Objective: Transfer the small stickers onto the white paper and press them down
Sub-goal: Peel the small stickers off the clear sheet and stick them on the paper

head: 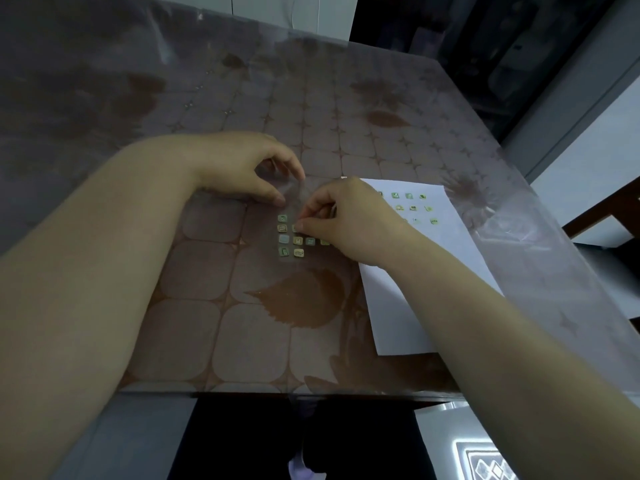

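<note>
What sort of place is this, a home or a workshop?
Most likely a home dining table: a leaf-patterned tablecloth under a clear plastic cover, with white paper and small stickers laid out.

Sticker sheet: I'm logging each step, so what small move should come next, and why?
Probably peel up: the right hand pinches a sticker on the clear sheet, which the left hand holds; then it can go to the white paper.

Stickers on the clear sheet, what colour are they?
The stickers are mostly green and yellowish little squares; the head view shows them best.
</note>
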The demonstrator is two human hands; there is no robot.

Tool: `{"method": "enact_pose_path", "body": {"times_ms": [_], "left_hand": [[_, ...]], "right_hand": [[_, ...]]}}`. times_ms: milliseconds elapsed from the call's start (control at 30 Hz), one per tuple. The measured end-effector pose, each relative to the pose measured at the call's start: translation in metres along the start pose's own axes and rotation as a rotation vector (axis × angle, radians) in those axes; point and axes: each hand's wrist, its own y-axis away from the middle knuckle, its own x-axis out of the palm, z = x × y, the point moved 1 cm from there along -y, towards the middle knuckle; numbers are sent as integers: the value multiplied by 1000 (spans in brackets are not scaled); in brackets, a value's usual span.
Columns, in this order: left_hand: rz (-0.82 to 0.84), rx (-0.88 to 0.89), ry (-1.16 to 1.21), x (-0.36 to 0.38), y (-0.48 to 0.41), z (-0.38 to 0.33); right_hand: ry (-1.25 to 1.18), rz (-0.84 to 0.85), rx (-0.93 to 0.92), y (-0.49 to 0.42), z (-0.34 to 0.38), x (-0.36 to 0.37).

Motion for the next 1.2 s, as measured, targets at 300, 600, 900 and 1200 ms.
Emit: {"method": "enact_pose_path", "body": {"times_ms": [300, 600, 900, 1200], "left_hand": [[3, 2, -8, 1, -1, 2], [-2, 11, 2, 3, -2, 5], [-7, -3, 12, 2, -3, 5], [-5, 14, 10, 1, -2, 4]], "right_hand": [[-34, -182, 147, 41, -44, -96], [-10, -127, 309, 54, -91, -75], [11, -150, 317, 50, -91, -71], [38, -169, 363, 46, -89, -68]]}}
